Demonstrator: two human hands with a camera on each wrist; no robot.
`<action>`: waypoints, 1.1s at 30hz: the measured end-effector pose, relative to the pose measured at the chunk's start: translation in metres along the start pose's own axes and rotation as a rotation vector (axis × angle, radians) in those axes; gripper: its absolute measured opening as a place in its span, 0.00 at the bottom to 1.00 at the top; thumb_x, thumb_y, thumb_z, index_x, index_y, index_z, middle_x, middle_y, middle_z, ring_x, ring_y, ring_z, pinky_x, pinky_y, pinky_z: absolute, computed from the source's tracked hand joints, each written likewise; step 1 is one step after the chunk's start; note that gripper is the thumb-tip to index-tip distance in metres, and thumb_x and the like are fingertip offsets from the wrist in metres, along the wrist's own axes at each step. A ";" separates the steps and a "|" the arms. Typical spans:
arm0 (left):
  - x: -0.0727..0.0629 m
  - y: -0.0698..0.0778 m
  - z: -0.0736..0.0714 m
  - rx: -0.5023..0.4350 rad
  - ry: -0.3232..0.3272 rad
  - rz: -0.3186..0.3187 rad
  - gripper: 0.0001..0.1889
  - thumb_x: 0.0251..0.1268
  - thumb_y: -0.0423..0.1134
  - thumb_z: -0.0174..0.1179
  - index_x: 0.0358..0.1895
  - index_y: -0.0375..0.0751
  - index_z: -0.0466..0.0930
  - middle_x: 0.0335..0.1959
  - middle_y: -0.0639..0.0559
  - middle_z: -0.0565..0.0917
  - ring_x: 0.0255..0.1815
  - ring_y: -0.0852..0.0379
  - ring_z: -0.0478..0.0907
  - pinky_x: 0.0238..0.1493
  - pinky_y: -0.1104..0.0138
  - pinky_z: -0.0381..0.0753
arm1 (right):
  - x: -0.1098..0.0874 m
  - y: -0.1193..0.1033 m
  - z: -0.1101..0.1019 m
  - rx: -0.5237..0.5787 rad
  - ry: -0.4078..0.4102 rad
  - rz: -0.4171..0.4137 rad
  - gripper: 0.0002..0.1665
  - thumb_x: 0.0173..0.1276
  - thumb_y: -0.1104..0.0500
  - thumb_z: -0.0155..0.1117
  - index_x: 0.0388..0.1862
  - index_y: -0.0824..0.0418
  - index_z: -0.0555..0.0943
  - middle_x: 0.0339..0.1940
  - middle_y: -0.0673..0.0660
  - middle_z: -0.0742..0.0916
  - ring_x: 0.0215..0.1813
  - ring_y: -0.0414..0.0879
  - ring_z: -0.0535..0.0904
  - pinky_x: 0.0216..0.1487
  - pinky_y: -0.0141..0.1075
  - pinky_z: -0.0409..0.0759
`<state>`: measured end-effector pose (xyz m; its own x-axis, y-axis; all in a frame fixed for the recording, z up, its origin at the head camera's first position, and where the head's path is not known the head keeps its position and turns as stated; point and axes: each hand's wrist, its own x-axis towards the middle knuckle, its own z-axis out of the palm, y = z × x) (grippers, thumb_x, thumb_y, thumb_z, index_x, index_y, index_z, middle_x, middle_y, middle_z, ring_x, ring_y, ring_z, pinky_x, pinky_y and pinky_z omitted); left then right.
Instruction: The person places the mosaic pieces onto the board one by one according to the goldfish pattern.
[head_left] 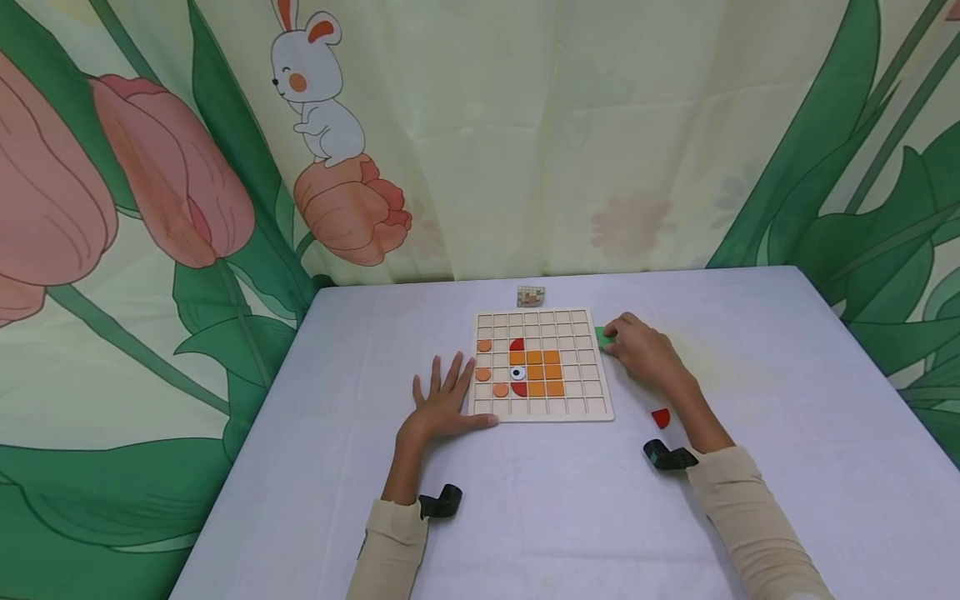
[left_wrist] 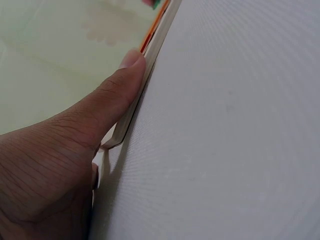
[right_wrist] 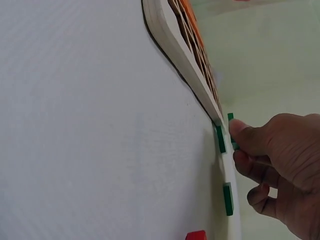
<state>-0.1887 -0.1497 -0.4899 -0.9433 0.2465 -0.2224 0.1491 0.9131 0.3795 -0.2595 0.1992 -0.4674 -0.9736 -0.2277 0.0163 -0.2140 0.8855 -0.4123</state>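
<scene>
A pale square grid board lies flat on the table. Set in its cells are several orange squares, two red rounded pieces, a round eye piece and three orange discs. My left hand rests at the board's near left corner, fingers spread, its thumb along the front edge. Beside the right edge, my right hand pinches a small green tile between thumb and finger. Two more green tiles show near that hand in the right wrist view.
A loose red rounded piece lies near my right wrist. Behind the board sits a small patterned card. The white-covered table reaches back to a printed curtain. Black wrist cameras sit at both cuffs.
</scene>
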 end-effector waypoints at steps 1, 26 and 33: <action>0.000 0.000 0.000 0.000 -0.002 -0.002 0.59 0.50 0.75 0.60 0.80 0.57 0.38 0.81 0.54 0.34 0.77 0.44 0.19 0.68 0.36 0.24 | 0.001 -0.002 0.000 0.006 -0.001 0.000 0.18 0.69 0.61 0.66 0.54 0.68 0.78 0.51 0.62 0.78 0.50 0.54 0.75 0.53 0.50 0.77; -0.002 0.001 0.000 -0.005 0.003 0.009 0.58 0.50 0.74 0.60 0.80 0.56 0.39 0.81 0.53 0.35 0.78 0.42 0.20 0.68 0.36 0.24 | 0.031 -0.038 0.022 0.023 -0.070 -0.046 0.14 0.70 0.58 0.65 0.51 0.63 0.80 0.49 0.58 0.77 0.47 0.52 0.75 0.55 0.48 0.77; -0.001 0.001 -0.001 -0.004 0.007 0.005 0.58 0.50 0.74 0.60 0.80 0.56 0.39 0.81 0.53 0.35 0.78 0.43 0.20 0.68 0.36 0.24 | 0.038 -0.040 0.024 -0.003 -0.049 -0.059 0.14 0.70 0.57 0.64 0.51 0.63 0.79 0.50 0.58 0.77 0.45 0.51 0.75 0.51 0.47 0.78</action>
<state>-0.1879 -0.1499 -0.4884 -0.9445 0.2486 -0.2147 0.1524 0.9107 0.3840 -0.2861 0.1457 -0.4720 -0.9542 -0.2992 -0.0042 -0.2713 0.8711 -0.4093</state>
